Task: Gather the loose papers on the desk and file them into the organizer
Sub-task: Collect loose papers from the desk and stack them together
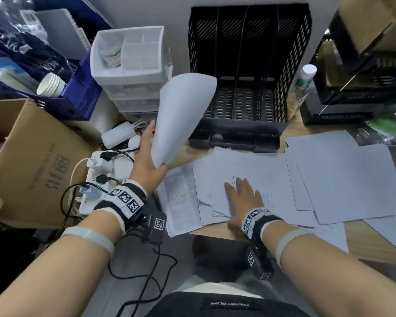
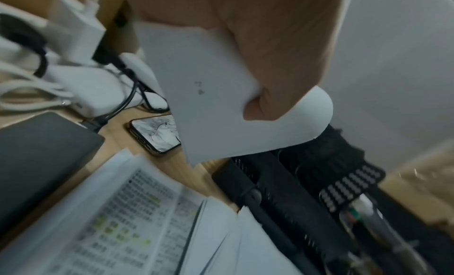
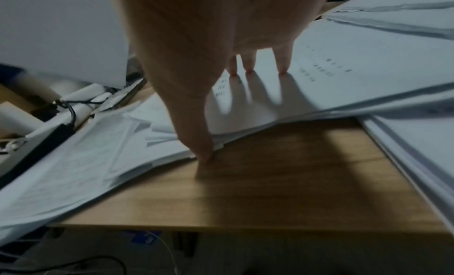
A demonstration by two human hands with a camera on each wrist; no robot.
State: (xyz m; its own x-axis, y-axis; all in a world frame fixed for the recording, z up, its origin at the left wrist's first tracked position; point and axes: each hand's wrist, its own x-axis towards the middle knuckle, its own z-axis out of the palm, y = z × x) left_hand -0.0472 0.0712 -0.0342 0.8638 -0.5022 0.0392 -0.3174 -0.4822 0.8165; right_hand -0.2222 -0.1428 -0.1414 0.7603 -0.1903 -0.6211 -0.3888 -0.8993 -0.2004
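Observation:
My left hand (image 1: 150,156) holds a curled white sheet (image 1: 181,115) in the air, pinching its lower end, just left of the black slotted organizer (image 1: 249,72). In the left wrist view the thumb (image 2: 270,96) presses on that sheet (image 2: 209,104). Loose papers (image 1: 261,179) lie spread over the wooden desk in front of the organizer. My right hand (image 1: 242,197) lies flat on them with straight fingers (image 3: 248,65), its thumb (image 3: 203,151) at the papers' near edge. The organizer's slots look empty.
A white drawer unit (image 1: 128,65), chargers and a power strip (image 1: 103,170) sit to the left, with a cardboard box (image 1: 32,156) beyond. A phone (image 2: 154,133) lies on the desk. A bottle (image 1: 305,78) and black trays (image 1: 352,88) stand at right. The printed sheet (image 1: 181,197) overhangs the desk's front edge.

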